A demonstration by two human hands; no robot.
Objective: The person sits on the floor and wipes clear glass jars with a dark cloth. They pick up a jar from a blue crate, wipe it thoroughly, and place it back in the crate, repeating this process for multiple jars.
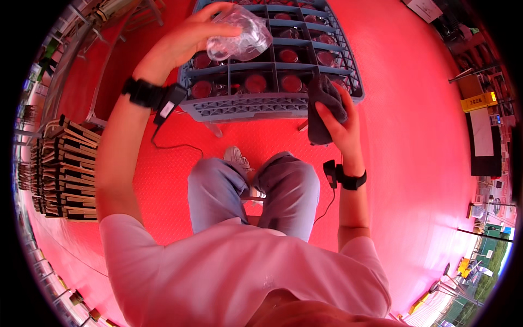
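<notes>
A clear drinking glass point(239, 34) is held in my left hand point(210, 30), tilted above the far left part of a grey compartment rack point(250, 106). The fingers are wrapped round the glass. My right hand point(343, 117) grips a dark grey cloth point(321, 111), bunched up at the rack's near right corner. Several glasses stand in the rack's compartments, among them a glass point(255, 83) in the front row. The cloth hides part of the front right compartments, and the held glass covers some at the back left.
The rack rests on a support with legs point(213, 129) in front of my knees. Stacked folding chairs or frames point(68, 169) stand at the left. A metal frame point(103, 82) is behind them. Along the right side are a yellow box point(478, 102) and a black stand point(485, 141) with white paper.
</notes>
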